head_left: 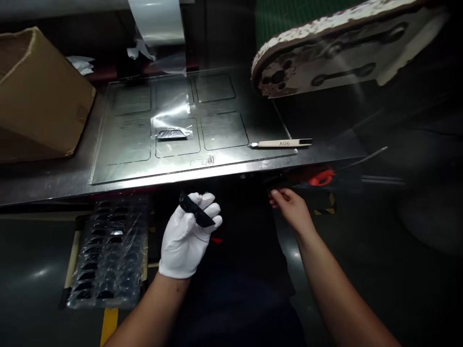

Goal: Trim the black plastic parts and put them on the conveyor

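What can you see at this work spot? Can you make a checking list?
Surface: shiny metal bench with marked rectangles.
Job's things: small black part in gloved left hand; clear tray of black parts below; bagged part on bench.
Clutter: cardboard box; stick labelled A06.
Grippers: left closed on part; bare right hand under bench edge, grip unclear.
Cables: nothing seen.
Surroundings: worn machine arm, clear film strip.
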Demonstrator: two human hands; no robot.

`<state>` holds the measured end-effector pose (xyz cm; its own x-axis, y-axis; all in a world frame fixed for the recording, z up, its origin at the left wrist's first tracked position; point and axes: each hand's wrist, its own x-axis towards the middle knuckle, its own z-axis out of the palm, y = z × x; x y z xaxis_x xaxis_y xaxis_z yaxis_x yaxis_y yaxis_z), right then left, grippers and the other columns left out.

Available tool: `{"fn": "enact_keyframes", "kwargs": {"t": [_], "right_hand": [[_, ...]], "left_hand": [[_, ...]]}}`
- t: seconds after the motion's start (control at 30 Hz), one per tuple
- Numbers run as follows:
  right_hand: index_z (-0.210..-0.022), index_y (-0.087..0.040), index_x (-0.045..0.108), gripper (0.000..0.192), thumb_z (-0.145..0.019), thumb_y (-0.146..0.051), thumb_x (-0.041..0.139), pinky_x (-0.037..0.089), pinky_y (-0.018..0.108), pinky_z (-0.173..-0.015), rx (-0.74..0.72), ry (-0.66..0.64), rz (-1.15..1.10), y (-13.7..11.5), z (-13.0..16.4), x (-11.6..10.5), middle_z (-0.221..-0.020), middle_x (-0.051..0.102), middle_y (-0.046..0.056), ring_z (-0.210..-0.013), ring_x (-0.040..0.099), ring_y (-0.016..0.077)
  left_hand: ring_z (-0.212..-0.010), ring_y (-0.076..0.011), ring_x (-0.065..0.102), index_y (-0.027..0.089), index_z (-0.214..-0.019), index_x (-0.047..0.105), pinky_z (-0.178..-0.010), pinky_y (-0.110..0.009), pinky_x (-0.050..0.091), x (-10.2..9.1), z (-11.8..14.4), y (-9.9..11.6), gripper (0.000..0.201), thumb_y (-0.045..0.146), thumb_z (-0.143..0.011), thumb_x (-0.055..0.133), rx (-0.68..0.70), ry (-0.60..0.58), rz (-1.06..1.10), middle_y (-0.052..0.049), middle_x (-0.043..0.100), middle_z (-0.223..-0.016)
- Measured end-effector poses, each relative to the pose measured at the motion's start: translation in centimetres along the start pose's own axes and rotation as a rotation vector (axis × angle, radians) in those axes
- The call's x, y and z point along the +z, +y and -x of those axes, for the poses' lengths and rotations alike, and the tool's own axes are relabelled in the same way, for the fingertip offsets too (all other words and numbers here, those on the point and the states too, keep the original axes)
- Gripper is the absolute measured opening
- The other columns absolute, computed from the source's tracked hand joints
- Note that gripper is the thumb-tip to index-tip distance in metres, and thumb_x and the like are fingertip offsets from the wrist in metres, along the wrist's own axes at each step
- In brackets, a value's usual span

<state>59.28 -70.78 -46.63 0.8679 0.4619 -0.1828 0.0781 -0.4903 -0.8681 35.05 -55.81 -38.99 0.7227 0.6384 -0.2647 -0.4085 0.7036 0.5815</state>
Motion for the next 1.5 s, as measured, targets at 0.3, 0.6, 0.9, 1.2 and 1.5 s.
{"fn": "enact_keyframes", "kwargs": {"t": [0.3,0.6,0.9,1.2,1.5], "right_hand": [[-0.095,-0.020,0.073,0.007,-0.097,-0.022,0.067,0.043,0.023,-0.061,-0.635,-0.519,-0.145,-11.0,9.5,3.5,-0.076,0.058,-0.002,-0.064,0.054,0.0100],[-0.091,-0.021,0.058,0.020,-0.102,-0.037,0.062,0.033,0.023,-0.055,-0.122,-0.754,-0.724,-7.3,10.0,4.6,-0.073,0.046,-0.005,-0.059,0.038,0.0089],[-0.085,-0.020,0.054,0.024,-0.103,-0.034,0.057,0.026,0.018,-0.046,0.150,-0.718,-1.348,-9.0,10.5,4.8,-0.073,0.040,-0.005,-0.049,0.027,0.0050],[-0.079,-0.020,0.049,0.029,-0.102,-0.035,0.059,0.023,0.018,-0.044,0.160,-0.677,-1.311,-10.0,9.6,5.3,-0.073,0.042,-0.005,-0.049,0.026,0.0051],[-0.090,-0.022,0.055,0.023,-0.104,-0.040,0.060,0.027,0.022,-0.049,-0.135,-0.559,-0.716,-14.8,5.4,4.7,-0.073,0.045,-0.005,-0.053,0.031,0.0072]], "left_hand": [[-0.121,-0.0312,0.071,0.025,-0.123,0.077,-0.102,-0.036,0.061,-0.4,0.8,-0.7,0.042,0.027,-0.082,0.085,0.000,0.069,-0.505,-0.008,0.072,-0.137],[-0.128,-0.0340,0.067,0.026,-0.132,0.073,-0.101,-0.037,0.062,0.0,2.0,-0.1,0.047,0.036,-0.087,0.082,-0.014,0.048,-0.650,-0.011,0.067,-0.144],[-0.114,-0.0333,0.074,0.024,-0.121,0.078,-0.087,-0.036,0.065,-0.8,1.8,0.8,0.029,0.039,-0.098,0.067,0.076,0.165,-0.650,-0.013,0.071,-0.136],[-0.105,-0.0306,0.076,0.021,-0.112,0.080,-0.085,-0.034,0.065,-1.6,1.4,1.2,0.025,0.037,-0.097,0.067,0.063,0.204,-0.713,-0.011,0.076,-0.126],[-0.097,-0.0298,0.078,0.038,-0.111,0.082,-0.086,-0.043,0.067,-2.4,-0.2,7.1,0.023,0.039,-0.097,0.064,0.320,0.109,-1.159,-0.002,0.081,-0.111]]}}
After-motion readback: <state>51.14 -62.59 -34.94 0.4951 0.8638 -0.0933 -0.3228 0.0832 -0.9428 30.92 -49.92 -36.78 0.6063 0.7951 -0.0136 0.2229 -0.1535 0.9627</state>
